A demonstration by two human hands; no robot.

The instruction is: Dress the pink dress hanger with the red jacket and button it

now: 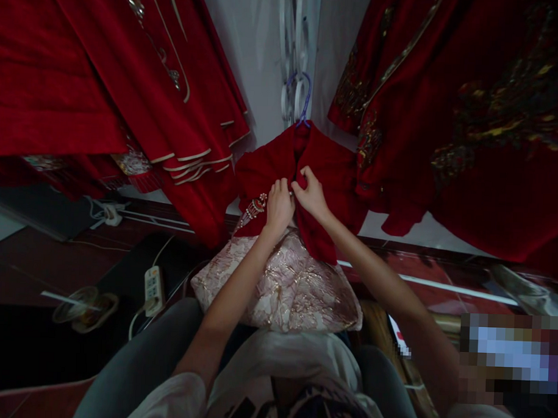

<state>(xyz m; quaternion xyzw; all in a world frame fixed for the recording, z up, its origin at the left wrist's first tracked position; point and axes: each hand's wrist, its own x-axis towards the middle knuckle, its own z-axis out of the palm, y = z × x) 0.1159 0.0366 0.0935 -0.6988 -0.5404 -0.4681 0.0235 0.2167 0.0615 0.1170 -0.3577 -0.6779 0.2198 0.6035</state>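
At far edge of black table (pixel 22 343): clear cup (pixel 90 295), straw (pixel 60 298), brownish contents (pixel 102 304). Left hand (pixel 280 204), right hand (pixel 312 195) together on red jacket (pixel 262 163) front; grip unclear.

Jacket (pixel 337 174): red. Hanger (pixel 306 101): blue-purple. Cushion (pixel 288 282): pale pink, gold branching pattern. Left garments (pixel 82 68): red, cream edging. Right garment (pixel 414 140): red, gold motifs.

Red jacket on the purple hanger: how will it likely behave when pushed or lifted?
The red jacket will probably fold softly, since its cloth drapes. Hung from the purple hanger, it may swing if pushed. Its beaded ornament looks delicate and could snag.
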